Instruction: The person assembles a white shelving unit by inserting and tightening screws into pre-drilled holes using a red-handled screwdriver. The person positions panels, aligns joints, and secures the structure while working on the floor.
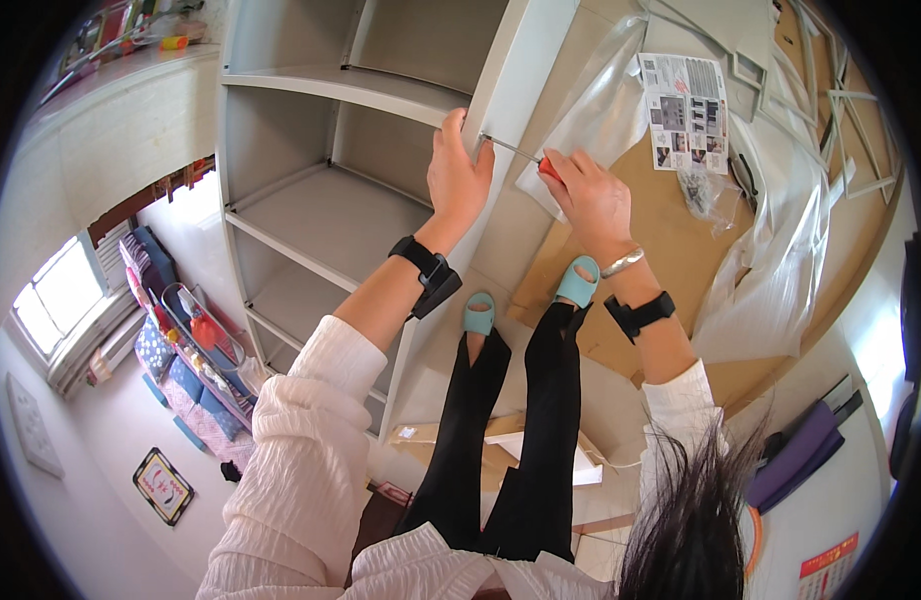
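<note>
A tall light-grey cabinet (333, 91) with several shelves stands before me. My left hand (460, 176) rests on its front edge, fingers at the rim of a shelf and thumb beside the tip of a screwdriver. The red handle of the screwdriver (548, 168) is gripped in my right hand (592, 196). Its thin metal shaft points left, and the tip meets the outer face of the cabinet's side panel (498, 97). Whether a screw sits at the tip cannot be seen, as my left thumb is close against it.
Flattened cardboard (633, 217) covers floor at the right, under clear plastic sheeting (775, 300). On it lie a printed instruction sheet (685, 112), a small plastic bag of hardware (702, 196) and grey metal frames (835, 112). More cardboard (423, 433) lies behind my feet.
</note>
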`<state>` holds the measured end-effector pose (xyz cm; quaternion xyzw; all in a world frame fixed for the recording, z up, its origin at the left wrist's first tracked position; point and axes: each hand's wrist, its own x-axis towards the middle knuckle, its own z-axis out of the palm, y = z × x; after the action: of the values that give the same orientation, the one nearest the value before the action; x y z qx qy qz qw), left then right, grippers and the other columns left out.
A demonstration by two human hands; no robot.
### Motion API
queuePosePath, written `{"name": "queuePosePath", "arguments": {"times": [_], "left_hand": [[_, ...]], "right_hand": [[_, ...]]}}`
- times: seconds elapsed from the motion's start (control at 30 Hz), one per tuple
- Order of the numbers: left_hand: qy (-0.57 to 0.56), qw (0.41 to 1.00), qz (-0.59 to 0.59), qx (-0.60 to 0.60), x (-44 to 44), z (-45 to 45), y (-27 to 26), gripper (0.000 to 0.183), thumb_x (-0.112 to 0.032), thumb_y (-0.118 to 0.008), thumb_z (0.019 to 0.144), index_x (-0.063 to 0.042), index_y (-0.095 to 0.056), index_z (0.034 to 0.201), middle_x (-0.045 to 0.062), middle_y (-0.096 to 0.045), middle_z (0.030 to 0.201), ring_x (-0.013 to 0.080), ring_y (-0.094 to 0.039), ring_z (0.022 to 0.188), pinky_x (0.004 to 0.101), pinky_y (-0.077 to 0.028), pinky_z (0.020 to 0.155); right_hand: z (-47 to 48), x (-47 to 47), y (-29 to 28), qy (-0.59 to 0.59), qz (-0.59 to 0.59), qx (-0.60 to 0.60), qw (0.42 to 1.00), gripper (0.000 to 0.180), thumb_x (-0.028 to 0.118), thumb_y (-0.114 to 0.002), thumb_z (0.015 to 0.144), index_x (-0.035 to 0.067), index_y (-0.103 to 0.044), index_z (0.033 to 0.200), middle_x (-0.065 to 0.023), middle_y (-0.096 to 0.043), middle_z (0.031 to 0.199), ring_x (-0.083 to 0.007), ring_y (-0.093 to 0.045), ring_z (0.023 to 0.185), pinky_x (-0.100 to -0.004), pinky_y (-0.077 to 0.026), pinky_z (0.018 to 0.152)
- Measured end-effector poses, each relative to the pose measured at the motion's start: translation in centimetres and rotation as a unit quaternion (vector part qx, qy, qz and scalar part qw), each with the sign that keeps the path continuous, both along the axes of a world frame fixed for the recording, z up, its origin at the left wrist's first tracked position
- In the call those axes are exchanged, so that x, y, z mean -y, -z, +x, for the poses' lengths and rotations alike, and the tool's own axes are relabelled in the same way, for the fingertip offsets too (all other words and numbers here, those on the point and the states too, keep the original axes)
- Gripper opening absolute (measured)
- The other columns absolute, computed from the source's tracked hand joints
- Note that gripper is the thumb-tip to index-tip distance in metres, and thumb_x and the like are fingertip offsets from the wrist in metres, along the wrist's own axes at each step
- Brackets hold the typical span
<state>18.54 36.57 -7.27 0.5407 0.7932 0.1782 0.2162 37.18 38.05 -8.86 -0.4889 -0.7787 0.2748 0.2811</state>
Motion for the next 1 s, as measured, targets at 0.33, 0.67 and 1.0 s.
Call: {"name": "queuePosePath", "arguments": {"times": [0.33, 0.67, 1.0], "left_hand": [[0.016, 1.000, 0.003, -0.020, 0.1, -0.5, 0.3, 0.051, -0.018, -0.057, 0.090, -0.008, -0.036, 0.136, 0.020, -0.052, 0.120, 0.0390, -0.058, 0.101, 0.0458, -0.048, 0.082], [0.254, 0.934, 0.074, -0.240, -2.7, -6.1, -3.1, 0.024, -0.026, -0.057, 0.090, -0.008, -0.067, 0.101, 0.006, -0.051, 0.093, 0.0235, -0.048, 0.086, 0.0374, -0.038, 0.076], [0.351, 0.928, 0.071, -0.100, -8.2, -9.0, 0.9, 0.040, -0.029, -0.055, 0.093, -0.011, -0.057, 0.057, 0.003, -0.055, 0.056, 0.0242, -0.054, 0.052, 0.0363, -0.041, 0.043]], "right_hand": [[0.5, -1.7, 0.3, 0.014, -0.660, -0.264, 0.704, 0.018, 0.022, -0.066, 0.088, 0.008, -0.059, 0.097, 0.0013, -0.052, 0.071, -0.0080, -0.045, 0.048, -0.0232, -0.030, 0.039], [0.6, -1.5, -1.1, -0.038, 0.041, 0.054, 0.997, 0.020, 0.017, -0.068, 0.082, 0.015, -0.065, 0.102, 0.0001, -0.054, 0.076, -0.0162, -0.059, 0.067, -0.0301, -0.048, 0.050], [0.7, -2.5, -0.8, -0.109, -0.095, 0.015, 0.989, 0.030, 0.006, -0.065, 0.084, 0.014, -0.067, 0.113, 0.0017, -0.053, 0.068, -0.0101, -0.053, 0.055, -0.0261, -0.042, 0.044]]}}
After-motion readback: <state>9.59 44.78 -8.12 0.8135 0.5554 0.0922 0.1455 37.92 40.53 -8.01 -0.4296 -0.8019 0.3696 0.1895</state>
